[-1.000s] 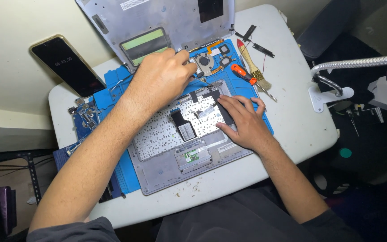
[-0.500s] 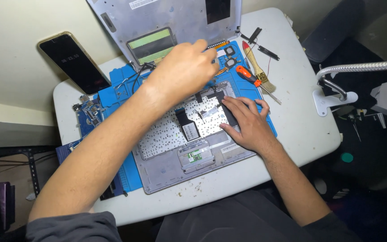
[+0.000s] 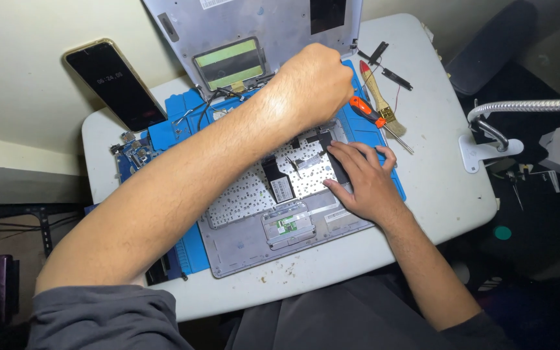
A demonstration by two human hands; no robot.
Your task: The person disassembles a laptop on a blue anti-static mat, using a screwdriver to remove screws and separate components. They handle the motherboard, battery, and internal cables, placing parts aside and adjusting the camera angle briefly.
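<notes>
Opened laptop base point(image 3: 280, 227) lies upside down on blue mat point(image 3: 176, 129), long axis running left-right across the small white table point(image 3: 442, 175), straight ahead of the person. Left hand point(image 3: 312, 84) reaches over its far right corner, curled into a loose fist; cannot tell what it grips. Right hand point(image 3: 364, 181) is nearer, flat, fingers spread, pressing a black strip point(image 3: 333, 155) on the base. Orange screwdriver point(image 3: 367, 111) lies just beyond.
</notes>
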